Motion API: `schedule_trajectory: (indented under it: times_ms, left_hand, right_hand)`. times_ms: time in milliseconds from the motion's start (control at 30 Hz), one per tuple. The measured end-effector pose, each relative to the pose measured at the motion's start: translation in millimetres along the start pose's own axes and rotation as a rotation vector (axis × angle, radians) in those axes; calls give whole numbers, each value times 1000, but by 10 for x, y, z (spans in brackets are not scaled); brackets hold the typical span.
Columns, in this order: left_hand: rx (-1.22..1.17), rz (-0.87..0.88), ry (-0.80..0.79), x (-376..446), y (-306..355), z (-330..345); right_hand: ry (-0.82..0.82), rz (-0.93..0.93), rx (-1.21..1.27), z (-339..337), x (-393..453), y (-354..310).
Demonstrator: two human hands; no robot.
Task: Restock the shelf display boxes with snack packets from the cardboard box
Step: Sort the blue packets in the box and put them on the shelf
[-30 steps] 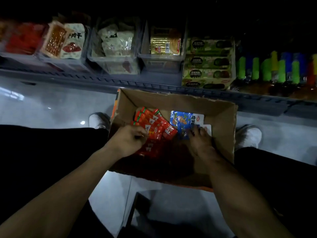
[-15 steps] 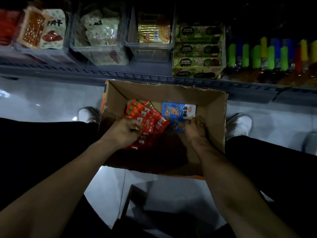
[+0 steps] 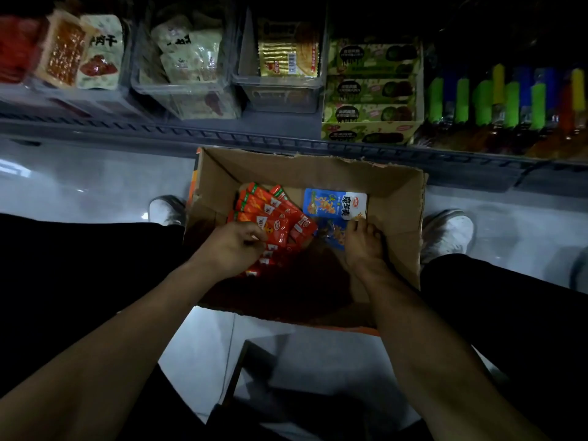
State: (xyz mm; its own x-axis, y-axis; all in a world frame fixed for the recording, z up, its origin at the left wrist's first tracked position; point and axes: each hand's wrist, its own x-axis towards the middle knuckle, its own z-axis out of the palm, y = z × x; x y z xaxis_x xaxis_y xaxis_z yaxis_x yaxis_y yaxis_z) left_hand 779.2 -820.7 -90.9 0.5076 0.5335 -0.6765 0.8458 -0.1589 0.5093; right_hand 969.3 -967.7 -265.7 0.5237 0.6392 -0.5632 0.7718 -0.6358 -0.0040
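Shelf (image 3: 222, 135): runs across the top of the view, dark and dimly lit, with display boxes lined up along it.
Floor (image 3: 95, 186): pale and glossy, showing between the shelf and the person's dark trouser legs.
Cardboard box (image 3: 397, 198): sits open on the floor just below the shelf edge, between two white shoes (image 3: 448, 230); its top rim is torn and ragged.
Display boxes: two clear bins (image 3: 280, 93) hold pale green and gold packets, a green printed carton (image 3: 369, 87) stands right of them, and coloured bottles (image 3: 509, 100) stand further right (labels too dim to read).
Red packets (image 3: 270, 214): a fanned bunch lying in the left half of the cardboard box, overlapping one another.
Blue packets (image 3: 334, 205): lie in the right half of the cardboard box, just beside the red ones, one on top of another.
Left hand (image 3: 235, 246): down inside the box, fingers curled round the near ends of the red packets, gripping the bunch.
Right hand (image 3: 362, 243): also inside the box, its fingertips on the near edge of the top blue packet; whether it pinches the packet or only touches it I cannot tell.
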Motion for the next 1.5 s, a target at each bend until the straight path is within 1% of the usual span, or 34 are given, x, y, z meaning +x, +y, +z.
schedule_trajectory:
  times_ms: [100, 233, 367, 433, 500, 533, 600, 667, 700, 767, 867, 900, 967, 1000, 1067, 1100, 1167, 1267, 1333, 1400, 1467, 1500]
  left_hand:
    - [-5, 2, -21, 24, -2, 22]
    - [-20, -3, -25, 106, -27, 38]
    - [-75, -13, -5, 195, 9, 116]
    - [-69, -31, 48, 215, 44, 138]
    - [-101, -70, 97, 214, 75, 153]
    - [-142, -100, 120, 220, 87, 160]
    - [-314, -161, 165, 246, 99, 184]
    - [-511, -223, 140, 226, 134, 183]
    - [-557, -239, 115, 232, 129, 179]
    - [-529, -229, 103, 247, 78, 180]
    - [-440, -186, 246, 279, -10, 173]
    - [-432, -192, 302, 294, -44, 164]
    - [-412, -213, 405, 290, -98, 137]
    - [-402, -226, 445, 284, -140, 125]
    - [-427, -238, 492, 261, -218, 117]
    - [-443, -246, 497, 245, -249, 121]
    - [-455, -266, 488, 218, -314, 138]
    - [-431, -246, 468, 194, -368, 133]
    - [-422, -242, 447, 214, -358, 112]
    - [-418, -256, 432, 249, -345, 105]
    - [-428, -267, 415, 280, -346, 132]
    - [-429, -271, 403, 272, -342, 151]
  right_hand:
    - [-78, 73, 39, 33, -6, -22]
    - [-176, 110, 143, -86, -49, -29]
    - [-175, 113, 365, -387, -214, 0]
    - [-208, 47, 464, -524, -334, 25]
    - [-233, -80, 522, -642, -454, 22]
    - [-224, -145, 553, -702, -508, -1]
    - [-175, -256, 606, -820, -599, -78]
    - [-137, -350, 638, -919, -662, -199]
    - [-130, -384, 645, -930, -669, -259]
    - [-142, -419, 669, -910, -672, -345]
    - [-156, -392, 730, -816, -590, -336]
    - [-158, -358, 764, -779, -523, -313]
    - [-131, -231, 837, -715, -359, -268]
    - [-86, -164, 829, -668, -260, -243]
    - [-14, -94, 669, -576, -48, -197]
    - [-33, -94, 558, -538, 54, -172]
    - [-127, -108, 351, -498, 207, -117]
    - [-244, -138, 128, -413, 274, -70]
    - [-254, -119, 62, -304, 228, -103]
    - [-259, -44, 50, -188, 125, -177]
    - [-175, 8, 7, -83, 29, -254]
    - [-68, 37, -30, -34, 24, -276]
